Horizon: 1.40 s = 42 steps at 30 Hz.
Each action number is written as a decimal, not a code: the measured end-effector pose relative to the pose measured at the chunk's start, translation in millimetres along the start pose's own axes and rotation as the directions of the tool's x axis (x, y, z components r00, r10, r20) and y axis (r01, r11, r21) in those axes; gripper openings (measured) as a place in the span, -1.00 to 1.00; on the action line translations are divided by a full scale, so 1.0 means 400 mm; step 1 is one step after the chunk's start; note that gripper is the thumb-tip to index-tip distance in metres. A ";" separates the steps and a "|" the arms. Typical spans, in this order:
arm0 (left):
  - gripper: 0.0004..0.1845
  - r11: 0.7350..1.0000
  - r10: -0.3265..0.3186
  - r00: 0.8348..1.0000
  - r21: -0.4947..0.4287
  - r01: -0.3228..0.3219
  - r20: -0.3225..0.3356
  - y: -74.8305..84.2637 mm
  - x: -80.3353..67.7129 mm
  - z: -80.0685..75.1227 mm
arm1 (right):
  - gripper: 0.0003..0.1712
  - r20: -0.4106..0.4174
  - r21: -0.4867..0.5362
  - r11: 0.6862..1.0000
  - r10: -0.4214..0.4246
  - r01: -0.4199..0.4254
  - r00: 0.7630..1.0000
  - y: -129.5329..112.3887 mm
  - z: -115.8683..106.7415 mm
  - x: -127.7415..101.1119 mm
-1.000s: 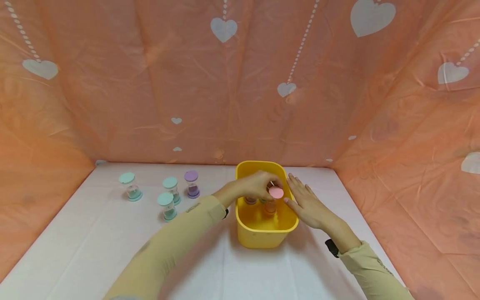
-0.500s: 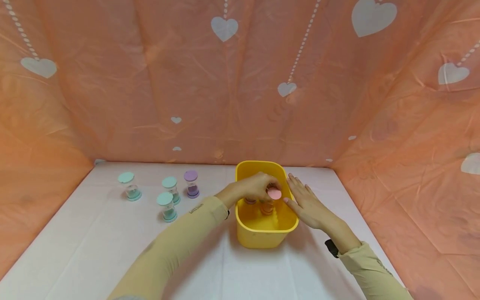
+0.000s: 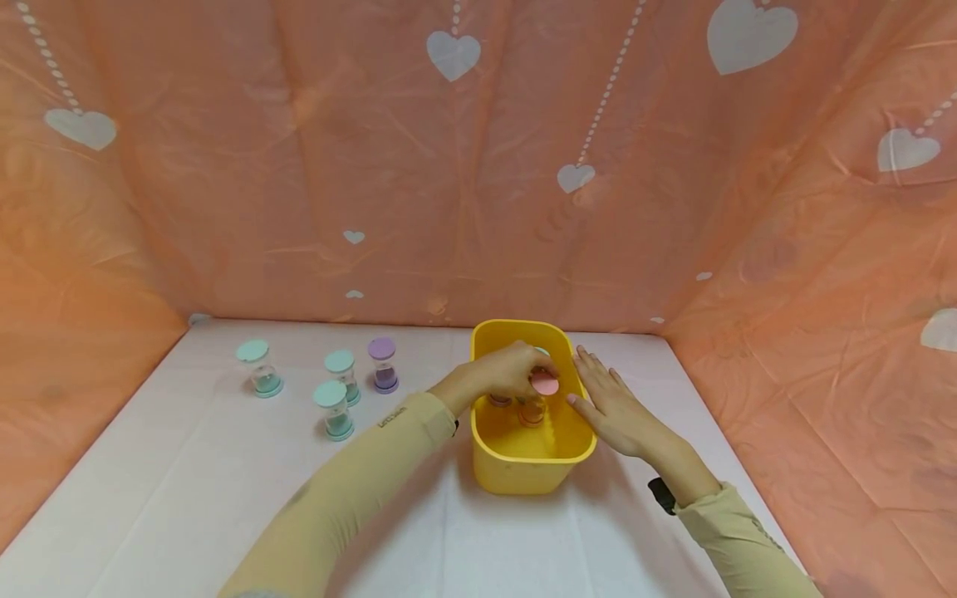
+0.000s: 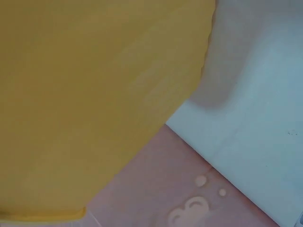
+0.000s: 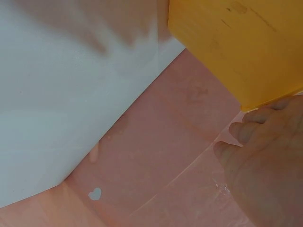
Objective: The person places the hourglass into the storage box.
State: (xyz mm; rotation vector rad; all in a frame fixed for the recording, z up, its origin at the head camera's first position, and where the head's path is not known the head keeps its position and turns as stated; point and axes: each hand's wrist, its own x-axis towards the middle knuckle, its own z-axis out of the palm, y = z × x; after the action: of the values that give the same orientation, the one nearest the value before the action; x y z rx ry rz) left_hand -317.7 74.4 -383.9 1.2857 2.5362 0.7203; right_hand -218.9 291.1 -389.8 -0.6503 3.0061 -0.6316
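In the head view my left hand (image 3: 516,370) reaches into the yellow bin (image 3: 532,477). Its fingers grip an hourglass with a pink cap (image 3: 545,383), which stands near the bin's floor; whether it touches the floor is hard to tell. Other hourglasses are partly hidden beneath and behind this hand, among them one with a teal cap (image 3: 542,352). My right hand (image 3: 615,409) rests against the bin's right rim with its fingers straight. The left wrist view has only the bin's outer wall (image 4: 94,94), and the right wrist view catches the right hand (image 5: 270,151) beside the bin.
Left of the bin, a purple hourglass (image 3: 384,365) and teal hourglasses (image 3: 259,368), (image 3: 342,376), (image 3: 333,410) stand upright on the white tabletop (image 3: 187,482). An orange cloth with hearts (image 3: 389,166) hangs behind and along both sides.
My left hand and the pink hourglass have shifted slightly left within the bin. A teal cap now shows behind the hand. The right hand has stayed on the rim.
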 end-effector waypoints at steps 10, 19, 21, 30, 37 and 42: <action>-0.51 1.000 -0.003 1.000 0.013 0.003 -0.006 0.012 -0.016 -0.017 | -0.18 -0.001 0.011 1.000 -0.005 0.005 1.000 0.003 0.001 0.000; -0.55 0.996 0.015 0.999 0.083 -0.012 -0.037 0.021 -0.033 -0.036 | -0.18 -0.006 0.020 1.000 -0.011 0.011 1.000 0.001 -0.001 0.001; -0.55 0.998 0.024 0.998 0.067 -0.021 -0.052 0.023 -0.042 -0.041 | -0.18 -0.005 0.024 1.000 -0.010 0.010 1.000 -0.001 -0.002 0.001; -0.63 0.994 0.081 0.975 -0.052 -0.093 -0.209 0.021 -0.131 -0.078 | -0.18 -0.009 0.032 0.999 -0.002 0.002 1.000 -0.004 0.002 0.002; -0.63 0.974 0.092 0.909 -0.155 -0.168 -0.407 -0.003 -0.258 -0.123 | -0.17 -0.015 0.040 0.999 -0.009 0.009 1.000 -0.004 0.004 0.003; -0.63 0.970 0.065 0.858 -0.168 -0.173 -0.510 -0.036 -0.354 -0.149 | -0.16 -0.015 0.042 0.999 -0.008 0.008 1.000 0.001 0.003 0.001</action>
State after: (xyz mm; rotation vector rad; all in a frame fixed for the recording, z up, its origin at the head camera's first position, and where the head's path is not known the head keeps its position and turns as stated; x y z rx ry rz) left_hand -266.5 -65.7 -345.1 1.3268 2.6683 1.4823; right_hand -219.4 290.8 -390.9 -0.6586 2.9964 -0.7012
